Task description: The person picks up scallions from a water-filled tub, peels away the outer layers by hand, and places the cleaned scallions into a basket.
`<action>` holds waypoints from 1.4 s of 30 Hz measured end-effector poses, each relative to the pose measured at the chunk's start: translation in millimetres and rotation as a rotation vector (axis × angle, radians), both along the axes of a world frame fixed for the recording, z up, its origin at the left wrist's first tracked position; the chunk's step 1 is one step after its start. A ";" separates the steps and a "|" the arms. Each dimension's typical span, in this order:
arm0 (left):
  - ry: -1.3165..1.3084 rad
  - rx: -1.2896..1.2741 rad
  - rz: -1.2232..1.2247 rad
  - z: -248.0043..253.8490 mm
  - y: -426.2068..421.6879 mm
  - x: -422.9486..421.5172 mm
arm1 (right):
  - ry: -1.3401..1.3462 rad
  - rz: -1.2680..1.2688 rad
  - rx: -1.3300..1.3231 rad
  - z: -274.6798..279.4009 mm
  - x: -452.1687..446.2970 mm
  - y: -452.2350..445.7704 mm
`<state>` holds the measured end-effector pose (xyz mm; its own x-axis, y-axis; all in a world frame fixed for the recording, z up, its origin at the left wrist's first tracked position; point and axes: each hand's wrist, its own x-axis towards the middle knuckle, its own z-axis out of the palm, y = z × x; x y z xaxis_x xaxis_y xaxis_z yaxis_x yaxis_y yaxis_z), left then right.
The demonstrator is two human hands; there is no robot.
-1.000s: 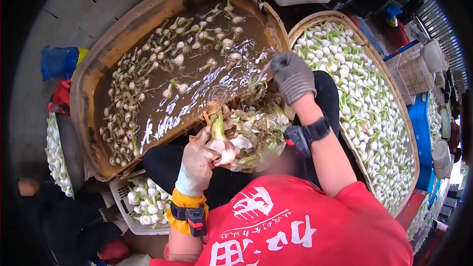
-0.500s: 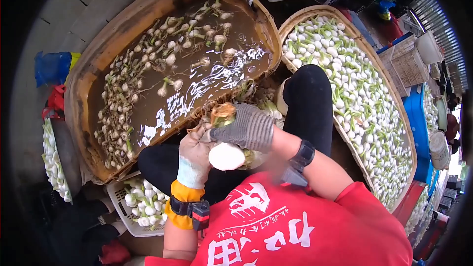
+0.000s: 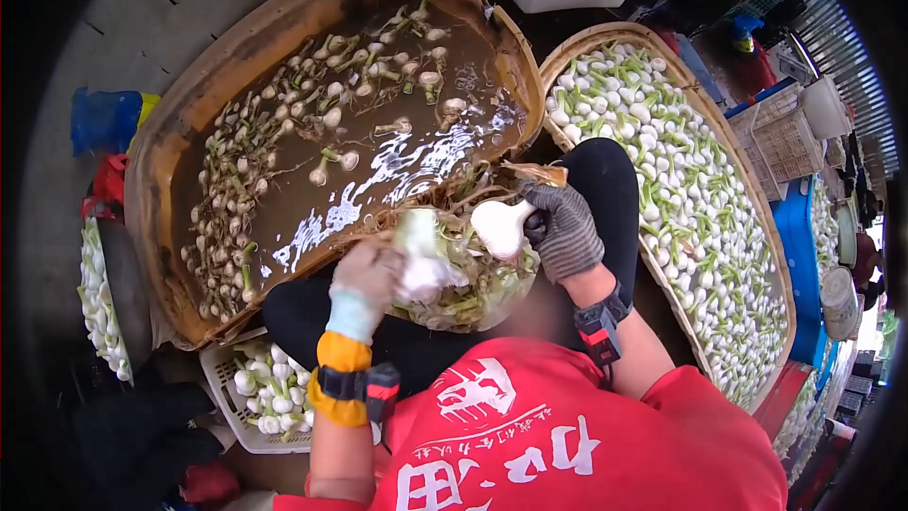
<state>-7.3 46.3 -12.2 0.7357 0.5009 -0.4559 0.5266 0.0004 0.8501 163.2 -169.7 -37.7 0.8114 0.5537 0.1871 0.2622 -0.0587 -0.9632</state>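
Between my knees, near the edge of the water tub, lies a heap of peeled leaves and skins [image 3: 473, 298]. My right hand [image 3: 566, 230], in a grey striped glove, is closed on a white garlic bulb [image 3: 501, 230], with a strip of brown skin beside its fingers. To the left, my left hand [image 3: 367, 274], in a pale glove, is blurred by motion beside a whitish bulb with a thick green stem [image 3: 423, 260]. Whether its fingers grip that bulb cannot be made out.
A brown tub [image 3: 156, 166] of murky water with unpeeled bulbs stands ahead and left. A long tray [image 3: 793, 308] heaped with white bulbs is on the right. A white basket [image 3: 225, 386] of bulbs sits at lower left, near another person's dark clothing [image 3: 142, 445].
My hands were together over one bulb half a second ago; they are now apart. My right hand has moved right with a white bulb, and brown skin now shows beside it.
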 end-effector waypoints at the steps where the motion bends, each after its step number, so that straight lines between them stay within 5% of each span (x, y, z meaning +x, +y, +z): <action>1: 0.362 0.288 -0.288 0.7 1.9 5.0 | -0.006 0.005 0.007 3.1 2.1 3.9; 2: 0.396 0.742 -0.402 -6.5 -1.6 4.7 | 0.466 0.022 0.150 5.9 5.6 10.6; 3: 0.224 0.670 -0.310 -10.7 -0.7 6.5 | 0.939 0.036 0.292 7.3 7.6 16.9; 5: -0.279 0.132 -0.102 10.0 -16.0 16.7 | 0.954 0.026 0.281 -2.7 -0.2 30.0; 7: -0.440 -0.311 -0.093 15.2 -33.0 25.9 | 0.989 0.106 0.283 -7.5 -11.5 43.0; 8: -0.367 0.113 -0.217 4.0 -28.0 27.3 | 0.841 0.140 0.224 -16.7 -16.4 51.1; 9: -0.361 0.112 -0.210 -2.3 -23.5 20.5 | -0.094 0.151 0.212 -39.1 -19.5 58.4; 11: -0.299 -0.070 0.063 10.3 -19.1 16.2 | 0.845 0.045 0.246 -4.1 -16.3 66.9; 12: -0.325 -0.132 0.176 28.0 -16.4 9.0 | 0.851 0.038 0.241 -7.3 -7.1 65.5; 14: -0.384 0.031 0.233 23.7 16.7 -23.8 | 0.750 0.189 0.135 -14.6 12.6 61.2; 15: -0.484 -0.083 0.317 48.5 21.5 -32.9 | 0.755 0.190 0.131 -14.5 11.1 64.5; 17: -0.507 0.067 0.491 60.2 49.2 -72.5 | -0.112 0.315 -0.427 -8.4 -0.7 74.9; 21: -0.702 -0.177 0.748 55.7 108.5 -187.7 | -0.326 0.678 -0.806 -35.7 -56.5 115.8; 24: -0.530 -0.034 0.899 2.2 175.8 -357.7 | -0.406 0.771 -1.058 -117.6 -70.2 128.3; 25: -0.298 -0.055 0.869 -18.7 191.8 -418.2 | -0.350 0.798 -1.088 -139.4 -62.3 123.1; 26: -0.059 0.462 0.814 -35.2 177.1 -454.1 | -0.312 0.748 -1.162 -169.7 -56.0 122.4; 27: 0.461 0.500 0.842 -1.3 138.0 -413.2 | -0.269 0.693 -1.236 -201.2 -50.4 121.7; 29: 0.798 0.667 0.508 -74.8 147.9 -559.8 | -0.159 0.538 -1.341 -250.7 -34.3 117.4; 31: 0.373 0.302 0.948 -57.2 146.4 -521.0 | -0.138 0.639 -1.358 -241.1 -5.1 115.2; 33: 0.227 0.006 0.852 -10.3 164.5 -436.4 | -0.167 0.651 -1.314 -265.6 4.4 111.0; 35: 0.319 0.422 0.584 -15.8 215.9 -387.2 | -0.200 0.651 -1.271 -256.8 11.2 116.3; 38: 0.328 0.749 0.122 24.3 247.7 -191.3 | -0.247 0.711 -1.302 -148.6 11.6 124.6; 41: 0.209 0.456 -0.018 -16.8 285.1 -59.0 | -0.099 0.788 -1.280 -75.2 13.4 120.2; 42: 0.364 0.444 -0.107 -33.9 295.0 -20.0 | -0.145 0.841 -1.220 -97.5 5.8 99.6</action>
